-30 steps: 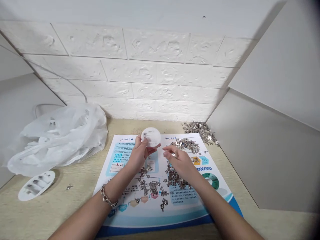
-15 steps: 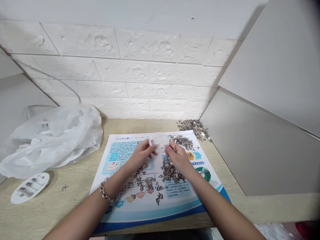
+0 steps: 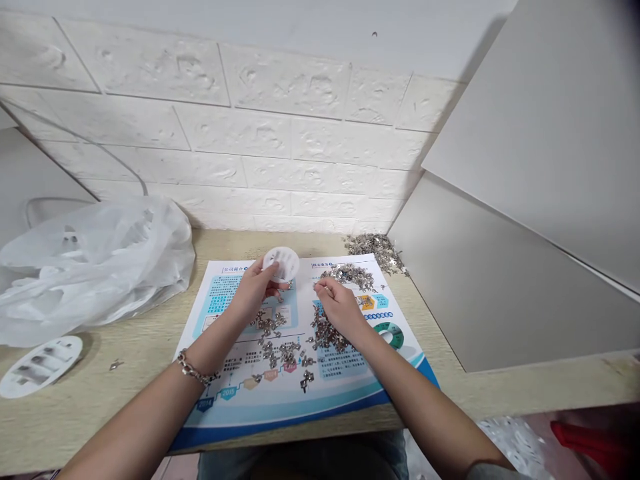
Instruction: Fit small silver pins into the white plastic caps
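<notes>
Wooden bench (image 3: 475, 393) before you carries a printed poster (image 3: 340, 400), translucent plastic bag (image 3: 100, 270) and heaped metal parts (image 3: 325, 335). Your right hand (image 3: 340, 305) is curled, its grip unclear; your left hand (image 3: 257, 287) pinches a white disc (image 3: 287, 263) above the poster.

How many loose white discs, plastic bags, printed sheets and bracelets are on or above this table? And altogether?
White discs: 2, one in the left hand, one on the table
Plastic bags: 1
Printed sheets: 1
Bracelets: 1
Total: 5
</notes>
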